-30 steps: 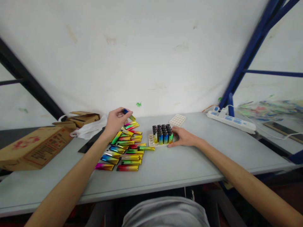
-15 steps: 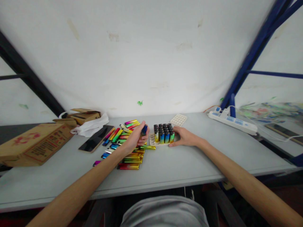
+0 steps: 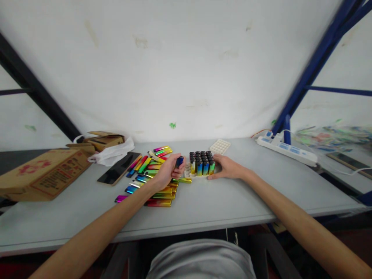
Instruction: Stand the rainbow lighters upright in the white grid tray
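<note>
My left hand (image 3: 168, 171) is closed around a dark blue lighter (image 3: 179, 161), just left of a white tray (image 3: 187, 174) with round holes. Several lighters (image 3: 205, 167) with black tops and blue-yellow bodies stand upright in the tray. Some holes along its left side have nothing in them. My right hand (image 3: 228, 167) grips the tray's right side, thumb at the front corner and fingers behind the lighters. Under and around my left forearm lies a loose spread of shiny coloured lighters (image 3: 159, 202), partly hidden by the arm.
A second white holed tray (image 3: 220, 146) lies behind. At the left are a phone (image 3: 117, 170), a white plastic bag (image 3: 113, 154) and cardboard boxes (image 3: 49, 172). A power strip (image 3: 286, 150) stretches along the right, near a blue metal frame (image 3: 302, 83).
My left hand has shifted slightly right with the blue lighter, closer to the tray. My right hand stays at the tray's right side.
</note>
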`<state>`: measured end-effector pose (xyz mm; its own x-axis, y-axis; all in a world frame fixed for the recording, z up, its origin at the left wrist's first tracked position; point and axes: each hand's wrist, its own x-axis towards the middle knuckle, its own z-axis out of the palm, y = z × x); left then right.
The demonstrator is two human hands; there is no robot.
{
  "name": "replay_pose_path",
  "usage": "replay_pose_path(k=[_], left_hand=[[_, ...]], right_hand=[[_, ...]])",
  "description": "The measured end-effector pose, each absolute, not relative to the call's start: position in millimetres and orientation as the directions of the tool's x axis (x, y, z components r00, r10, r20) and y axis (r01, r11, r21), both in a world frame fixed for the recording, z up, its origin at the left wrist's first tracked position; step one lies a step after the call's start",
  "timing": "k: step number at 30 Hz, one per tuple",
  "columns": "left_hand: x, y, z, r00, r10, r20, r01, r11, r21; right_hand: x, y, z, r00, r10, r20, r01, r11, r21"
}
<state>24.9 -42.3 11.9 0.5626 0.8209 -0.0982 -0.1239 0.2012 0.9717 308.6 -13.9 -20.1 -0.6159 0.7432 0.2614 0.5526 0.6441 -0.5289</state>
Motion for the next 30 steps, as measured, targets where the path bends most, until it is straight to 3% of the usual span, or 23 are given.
replay_pose_path(k=[13, 18, 23, 30], left_hand=[[27, -43, 10, 0.502, 0.861, -0.082, -0.158, 0.185, 0.970], [27, -39, 10, 0.432, 0.886, 0.170, -0.194, -0.093, 0.977], [22, -32, 5, 0.396, 0.839, 0.373, 0.100, -0.443, 0.891], [18, -34, 2, 0.467, 0.786, 0.405, 0.251, -0.556, 0.792]], right_hand=[[308, -14, -21, -0.617, 0.743, 0.258, 0.556, 0.644, -0.526], [306, -13, -23, -0.614, 0.742, 0.271, 0.554, 0.649, -0.521], [302, -12, -25, -0.610, 0.737, 0.290, 0.560, 0.661, -0.500], [302, -12, -26, -0.620, 0.732, 0.281, 0.578, 0.669, -0.467]])
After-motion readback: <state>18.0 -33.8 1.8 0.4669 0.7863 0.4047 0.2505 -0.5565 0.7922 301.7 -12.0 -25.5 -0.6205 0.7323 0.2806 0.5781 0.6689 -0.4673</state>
